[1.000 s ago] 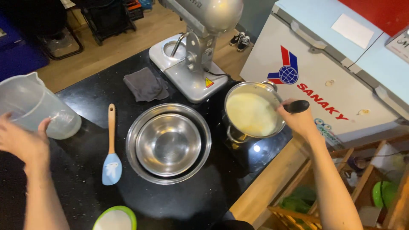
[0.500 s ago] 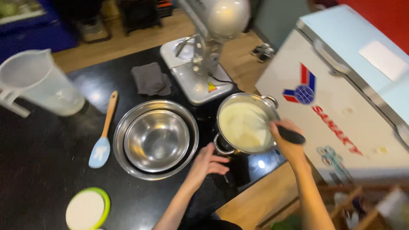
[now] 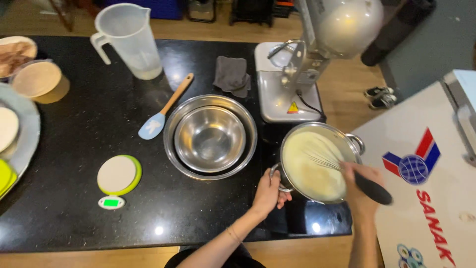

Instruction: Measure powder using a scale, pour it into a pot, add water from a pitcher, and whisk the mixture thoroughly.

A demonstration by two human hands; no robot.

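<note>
A steel pot (image 3: 347, 140) of pale yellow batter (image 3: 307, 168) stands on the black counter (image 3: 74, 149) at its right end. My left hand (image 3: 268, 192) grips the pot's near-left handle. My right hand (image 3: 361, 184) holds the black handle of a wire whisk (image 3: 325, 161), whose wires dip into the batter. Left of the pot sit two nested steel bowls (image 3: 210, 136), with nothing in them.
A blue spatula with a wooden handle (image 3: 161, 111), a grey cloth (image 3: 231, 75), a clear plastic jug (image 3: 130, 39) and a small round scale (image 3: 117, 177) lie on the counter. A stand mixer (image 3: 307, 59) rises behind the pot. A white chest freezer (image 3: 426, 188) stands at right.
My left hand has left the jug, crossed to the right and taken hold of the pot's handle. The view has swung left, and the whisk stays in the batter.
</note>
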